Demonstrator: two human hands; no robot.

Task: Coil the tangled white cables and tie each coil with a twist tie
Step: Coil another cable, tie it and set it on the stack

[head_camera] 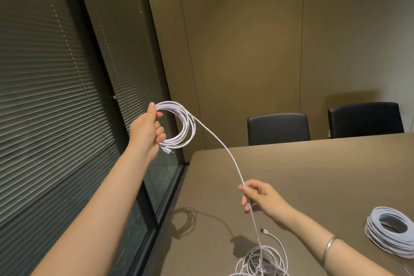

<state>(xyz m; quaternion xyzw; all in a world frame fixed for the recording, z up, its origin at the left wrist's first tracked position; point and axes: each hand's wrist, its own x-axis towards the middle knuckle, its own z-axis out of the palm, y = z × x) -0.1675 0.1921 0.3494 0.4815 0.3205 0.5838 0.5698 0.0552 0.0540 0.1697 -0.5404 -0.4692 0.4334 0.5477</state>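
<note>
Head view, looking forward and down, catches the coiling step partway through. At centre left of the frame the left hand (149,129) is raised off the table edge, fingers and thumb curled round a round coil of thin white braided cable (184,126) made of several loops, with a small white plug end (167,151) poking out just below the fist. From the top of that coil a single taut strand of the same white cable (226,149) runs down and to the right to the right hand (261,196), which pinches it between thumb and fingertips at lower centre; a silver metal bangle (330,246) sits on that wrist. Below the pinch the strand drops into a loose tangle of white cable (261,261) lying on the brown matte tabletop (313,175) at the bottom edge, where a free white connector (264,230) lies just beside the heap. At the lower right edge rests a finished-looking thick ring of pale grey-white cable (391,229); whether it is tied cannot be told. No twist tie is visible. Judging from this, the next move calls for carrying the pinched strand up to the left hand as another loop of matching size, letting slack slide through the fingers so the heap below does not snag or knot.
</note>
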